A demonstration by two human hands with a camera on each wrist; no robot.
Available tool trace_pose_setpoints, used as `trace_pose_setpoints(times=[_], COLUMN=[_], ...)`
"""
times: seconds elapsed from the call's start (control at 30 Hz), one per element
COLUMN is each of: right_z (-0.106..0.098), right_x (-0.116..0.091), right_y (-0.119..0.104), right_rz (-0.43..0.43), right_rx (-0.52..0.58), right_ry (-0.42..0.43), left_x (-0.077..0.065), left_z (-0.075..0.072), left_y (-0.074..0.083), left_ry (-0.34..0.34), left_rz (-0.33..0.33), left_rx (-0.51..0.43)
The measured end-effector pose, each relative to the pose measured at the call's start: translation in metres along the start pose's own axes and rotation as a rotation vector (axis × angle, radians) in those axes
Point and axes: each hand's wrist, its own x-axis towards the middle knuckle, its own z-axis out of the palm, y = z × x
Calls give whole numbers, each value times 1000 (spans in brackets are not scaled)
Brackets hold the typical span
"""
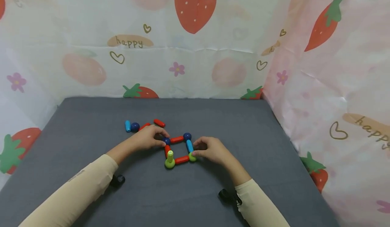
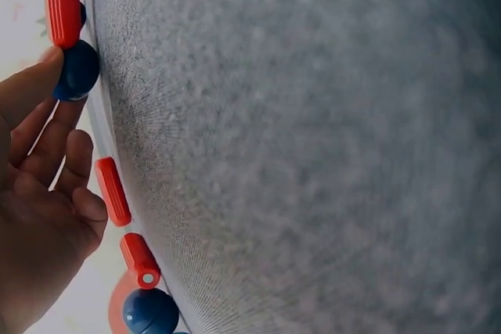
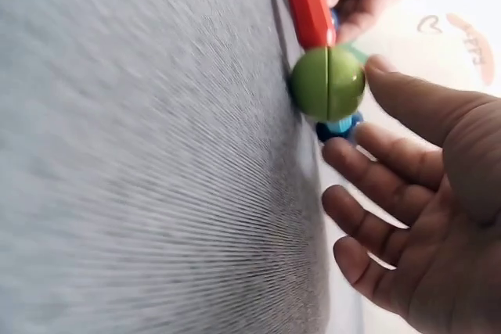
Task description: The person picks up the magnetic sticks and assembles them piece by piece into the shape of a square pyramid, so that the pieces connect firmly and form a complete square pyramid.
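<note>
A square of magnetic rods and balls lies on the dark cloth. My left hand (image 1: 150, 138) pinches the dark blue ball (image 2: 78, 70) at its back left corner, thumb on one side and fingers beyond. Beside the front right corner is my right hand (image 1: 211, 148), its thumb tip at the green ball (image 3: 327, 82) and its fingers loosely bent, not closed round it. Red rods (image 1: 182, 159) form three sides, and a light blue rod (image 1: 189, 146) the right one. At the front left, a light green rod (image 1: 170, 156) stands upright on another green ball (image 1: 169, 163).
Behind my left hand lie a loose red rod (image 1: 159, 122), another red rod (image 1: 144, 126) partly covered by the hand, a dark blue ball (image 1: 135, 127) and a light blue rod (image 1: 127, 126). A strawberry-patterned curtain (image 1: 195, 74) borders the table's back and sides.
</note>
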Motion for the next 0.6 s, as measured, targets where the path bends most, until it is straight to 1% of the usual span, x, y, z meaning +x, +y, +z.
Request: trace_pose_setpoints(times=[0.1, 0.3, 0.43, 0.6], right_z=[3, 7, 4, -3], right_x=[-8, -8, -5, 5], right_y=[0, 0, 3, 6], right_rz=[14, 47, 54, 49], right_rx=[-1, 6, 33, 56], right_ry=[-7, 24, 42, 57], left_x=[0, -4, -11, -25], left_z=[1, 3, 7, 11], left_y=[3, 5, 9, 17], left_ry=[5, 22, 21, 37], left_rz=[-14, -35, -55, -81], left_rx=[1, -16, -40, -38])
